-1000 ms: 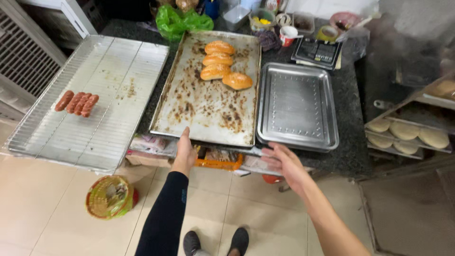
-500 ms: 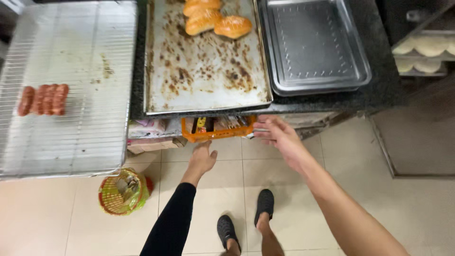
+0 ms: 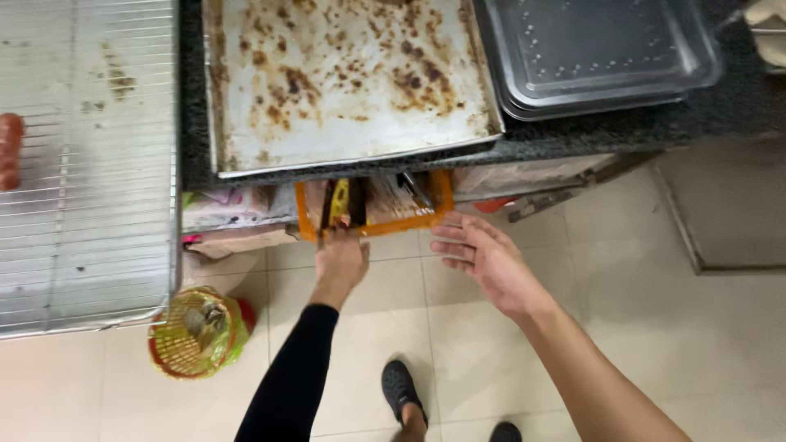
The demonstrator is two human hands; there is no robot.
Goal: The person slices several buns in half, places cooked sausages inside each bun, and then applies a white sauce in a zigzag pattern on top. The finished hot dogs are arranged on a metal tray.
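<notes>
While I look down past the tabletop (image 3: pixel 573 135) edge, my left hand (image 3: pixel 340 260) reaches into an orange basket (image 3: pixel 372 205) tucked on a shelf just beneath the dark stone; its fingers are curled together around a dark-handled tool (image 3: pixel 327 214) standing among the utensils there, though I cannot tell how firmly they grip it. My right hand (image 3: pixel 483 262) hangs just beside the basket's right corner, fingers spread apart and holding nothing. A black sleeve covers my left forearm; the right arm is bare. Above the basket, a stained, browned baking tray (image 3: pixel 344 82) sits on the tabletop, with stacked clean metal trays (image 3: pixel 589 57) just beside it to the right. A wire cooling rack (image 3: pixel 82 164) lies to the left, a sausage (image 3: pixel 10 151) at its far edge. On the tiled floor (image 3: pixel 655 311) below stands a small green-and-red mesh basket (image 3: pixel 196 331), and my dark shoe (image 3: pixel 401 389) shows between my arms.
</notes>
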